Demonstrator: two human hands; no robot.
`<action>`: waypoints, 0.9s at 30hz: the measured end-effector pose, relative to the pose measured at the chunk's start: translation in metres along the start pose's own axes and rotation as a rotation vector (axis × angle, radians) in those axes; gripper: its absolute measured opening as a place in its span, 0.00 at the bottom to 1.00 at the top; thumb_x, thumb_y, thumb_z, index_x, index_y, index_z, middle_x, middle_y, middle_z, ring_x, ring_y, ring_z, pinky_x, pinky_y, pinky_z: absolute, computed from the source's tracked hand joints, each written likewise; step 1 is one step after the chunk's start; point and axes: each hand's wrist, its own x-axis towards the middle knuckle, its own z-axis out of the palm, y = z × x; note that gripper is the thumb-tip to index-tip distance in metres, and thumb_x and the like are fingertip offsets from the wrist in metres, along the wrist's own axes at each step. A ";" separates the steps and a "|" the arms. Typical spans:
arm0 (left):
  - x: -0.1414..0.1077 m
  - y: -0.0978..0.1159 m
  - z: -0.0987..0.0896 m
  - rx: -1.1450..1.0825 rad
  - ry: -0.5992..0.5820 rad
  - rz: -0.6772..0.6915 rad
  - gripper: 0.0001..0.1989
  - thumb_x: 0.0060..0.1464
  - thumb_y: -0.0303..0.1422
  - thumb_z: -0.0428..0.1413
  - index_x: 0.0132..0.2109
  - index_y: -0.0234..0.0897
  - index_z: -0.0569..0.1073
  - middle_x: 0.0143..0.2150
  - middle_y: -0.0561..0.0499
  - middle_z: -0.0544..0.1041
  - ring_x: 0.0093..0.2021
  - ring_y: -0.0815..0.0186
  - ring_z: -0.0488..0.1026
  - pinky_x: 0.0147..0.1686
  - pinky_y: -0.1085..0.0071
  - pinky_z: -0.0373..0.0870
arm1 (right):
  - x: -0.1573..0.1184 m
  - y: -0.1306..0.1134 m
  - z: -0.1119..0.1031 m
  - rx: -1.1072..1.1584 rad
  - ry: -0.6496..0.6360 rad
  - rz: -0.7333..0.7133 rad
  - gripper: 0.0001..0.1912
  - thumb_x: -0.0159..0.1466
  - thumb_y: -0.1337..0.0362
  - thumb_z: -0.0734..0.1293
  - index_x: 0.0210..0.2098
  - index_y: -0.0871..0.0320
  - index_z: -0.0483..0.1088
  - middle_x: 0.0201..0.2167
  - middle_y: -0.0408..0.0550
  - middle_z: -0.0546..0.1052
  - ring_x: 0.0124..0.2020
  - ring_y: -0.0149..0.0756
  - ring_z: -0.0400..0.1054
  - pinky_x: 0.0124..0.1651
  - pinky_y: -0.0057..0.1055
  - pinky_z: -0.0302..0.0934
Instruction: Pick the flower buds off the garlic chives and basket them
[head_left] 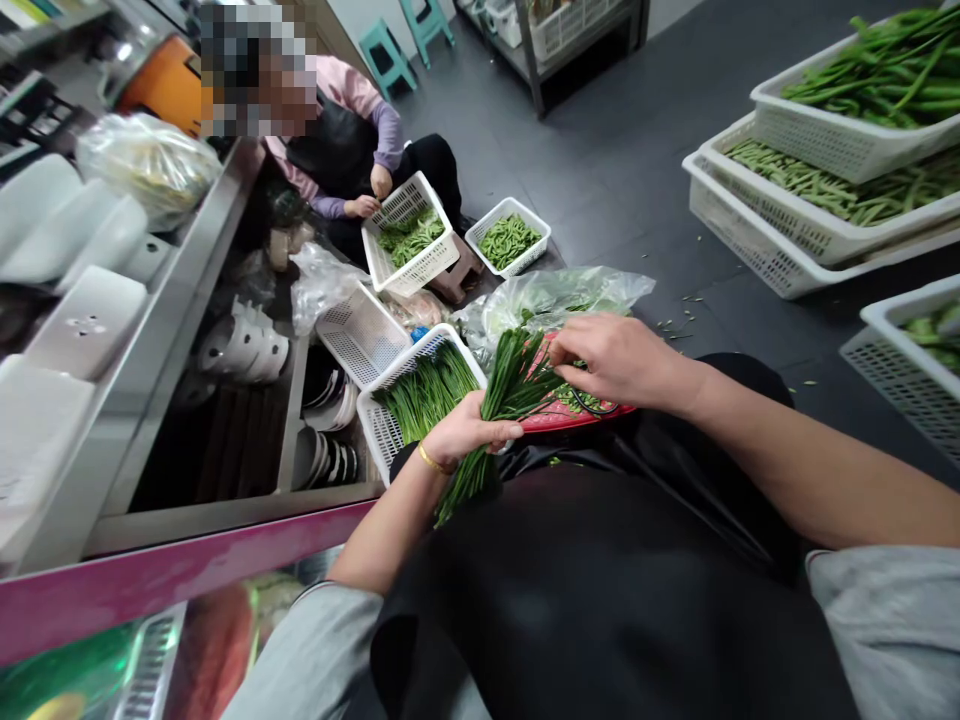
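My left hand [469, 432] is wrapped round a bunch of chives [510, 375], holding it over my lap at a slant. The cut-looking stems stick out below the fist, and the other ends fan towards my right hand [611, 358]. That hand is closed in a pinch at the fanned ends; what lies between its fingertips is too small to make out. Under the bunch is a red tray [574, 418] with short green scraps on it. Just left of the bunch, a white basket [369, 405] holds more chives [427, 395] laid lengthwise.
A co-worker [337, 150] sits ahead, hands at a white basket [431, 270] of green pods. Another small basket [525, 262] of pods stands beside it. Stacked vegetable baskets [802, 155] are at right. A clear plastic bag [592, 290] lies ahead; metal shelving [172, 340] runs along the left.
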 end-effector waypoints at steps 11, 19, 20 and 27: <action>-0.001 -0.010 0.007 -0.117 0.056 0.064 0.29 0.43 0.52 0.64 0.17 0.34 0.61 0.12 0.57 0.60 0.14 0.76 0.57 0.17 0.75 0.54 | -0.005 0.000 0.011 0.849 0.359 0.323 0.14 0.61 0.57 0.60 0.23 0.56 0.64 0.20 0.43 0.67 0.23 0.30 0.61 0.30 0.32 0.60; -0.001 -0.003 0.007 0.050 0.000 0.045 0.29 0.43 0.56 0.62 0.18 0.34 0.64 0.12 0.56 0.62 0.14 0.75 0.58 0.18 0.74 0.53 | 0.003 -0.005 -0.022 0.369 0.223 -0.029 0.10 0.60 0.56 0.67 0.33 0.55 0.75 0.35 0.47 0.78 0.39 0.38 0.71 0.48 0.38 0.63; -0.001 -0.003 0.008 0.038 -0.001 0.047 0.29 0.43 0.55 0.62 0.18 0.34 0.64 0.12 0.56 0.62 0.14 0.75 0.58 0.17 0.74 0.53 | 0.004 -0.006 -0.021 0.321 0.171 -0.042 0.09 0.62 0.57 0.66 0.31 0.55 0.75 0.32 0.47 0.78 0.36 0.36 0.70 0.46 0.37 0.62; 0.000 -0.007 0.005 -0.098 0.022 0.014 0.29 0.41 0.53 0.64 0.16 0.35 0.62 0.11 0.56 0.60 0.14 0.74 0.59 0.17 0.74 0.55 | -0.005 0.005 -0.007 0.001 0.064 -0.117 0.11 0.62 0.62 0.62 0.28 0.56 0.73 0.28 0.48 0.75 0.33 0.37 0.67 0.48 0.41 0.58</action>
